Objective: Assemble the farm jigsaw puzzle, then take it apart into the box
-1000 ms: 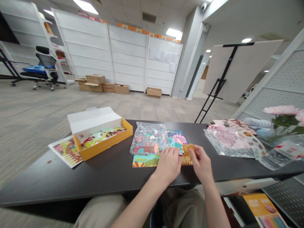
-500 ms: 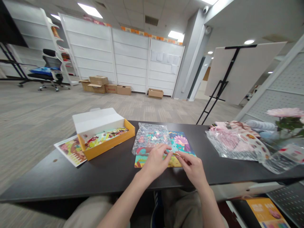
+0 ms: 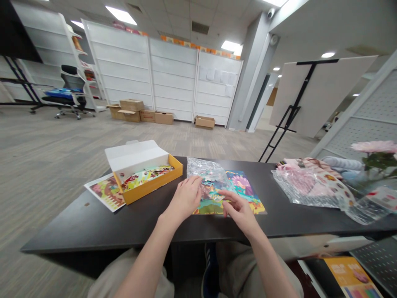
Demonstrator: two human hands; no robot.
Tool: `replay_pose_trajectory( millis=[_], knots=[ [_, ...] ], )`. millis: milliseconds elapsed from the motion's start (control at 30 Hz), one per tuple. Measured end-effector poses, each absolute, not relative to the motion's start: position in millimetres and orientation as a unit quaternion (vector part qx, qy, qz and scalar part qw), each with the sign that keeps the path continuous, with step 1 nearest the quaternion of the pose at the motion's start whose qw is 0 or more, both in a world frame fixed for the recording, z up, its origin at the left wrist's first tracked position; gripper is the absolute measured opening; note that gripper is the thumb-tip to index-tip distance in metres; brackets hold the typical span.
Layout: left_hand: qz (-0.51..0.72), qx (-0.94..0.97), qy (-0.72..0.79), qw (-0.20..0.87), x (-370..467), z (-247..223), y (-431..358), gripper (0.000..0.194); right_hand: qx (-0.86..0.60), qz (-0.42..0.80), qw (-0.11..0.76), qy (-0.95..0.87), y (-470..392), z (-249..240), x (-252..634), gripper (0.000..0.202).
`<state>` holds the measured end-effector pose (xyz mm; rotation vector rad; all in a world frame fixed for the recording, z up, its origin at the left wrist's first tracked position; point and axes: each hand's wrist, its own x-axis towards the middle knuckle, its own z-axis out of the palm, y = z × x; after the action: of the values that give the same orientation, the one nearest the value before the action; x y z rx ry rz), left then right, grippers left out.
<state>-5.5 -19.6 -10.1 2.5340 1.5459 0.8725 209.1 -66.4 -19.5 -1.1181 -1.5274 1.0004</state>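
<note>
A colourful picture sheet with an underwater-style scene lies on the dark table. Crumpled clear plastic packaging covers its upper left part. My left hand rests at the sheet's left side, fingers stretched out and lying close together near the plastic. Over the sheet's lower middle is my right hand, its fingers loosely bent and the thumb apart from them. By the right index fingertip shows a small pale patch, too small to make out. Neither hand visibly grips anything.
Left of my hands stands an open yellow box with printed sheets inside, partly over a picture card. At right lie plastic-wrapped pink items and a pink flower. The black table ends near my lap.
My hands have moved apart from their pinch over the sheet; the left went left and opened, the right loosened. The plastic packaging has shifted and crumpled upward, showing more of the sheet.
</note>
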Motion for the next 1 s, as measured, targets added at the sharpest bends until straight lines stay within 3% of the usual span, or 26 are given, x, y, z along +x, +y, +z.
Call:
replay_pose_trajectory(
  millis=[167,400,533,633,700,800,1000],
  knots=[
    [0.330,0.805,0.487,0.074,2,-5,-18,0.041,-0.463,0.418,0.430,-0.653,-33,-22,189,0.044],
    [0.303,0.794,0.526,0.036,2,-5,-20,0.048,-0.410,0.367,0.339,-0.763,-8,0,188,0.050],
    [0.274,0.812,0.514,0.026,-1,-2,-25,0.044,-0.505,0.302,0.332,-0.737,-20,16,241,0.034],
    [0.224,0.831,0.509,0.024,-3,-1,-32,0.037,-0.670,0.144,0.349,-0.639,-23,10,290,0.031],
    [0.185,0.839,0.511,0.023,-5,-3,-36,0.033,-0.750,0.066,0.295,-0.589,-22,0,311,0.027],
    [0.141,0.845,0.515,0.023,-7,-11,-39,0.030,-0.768,0.028,0.230,-0.597,-21,-15,317,0.032],
    [0.149,0.845,0.513,0.015,-9,-23,-37,0.034,-0.724,0.029,0.198,-0.660,-23,-23,290,0.048]
  ],
)
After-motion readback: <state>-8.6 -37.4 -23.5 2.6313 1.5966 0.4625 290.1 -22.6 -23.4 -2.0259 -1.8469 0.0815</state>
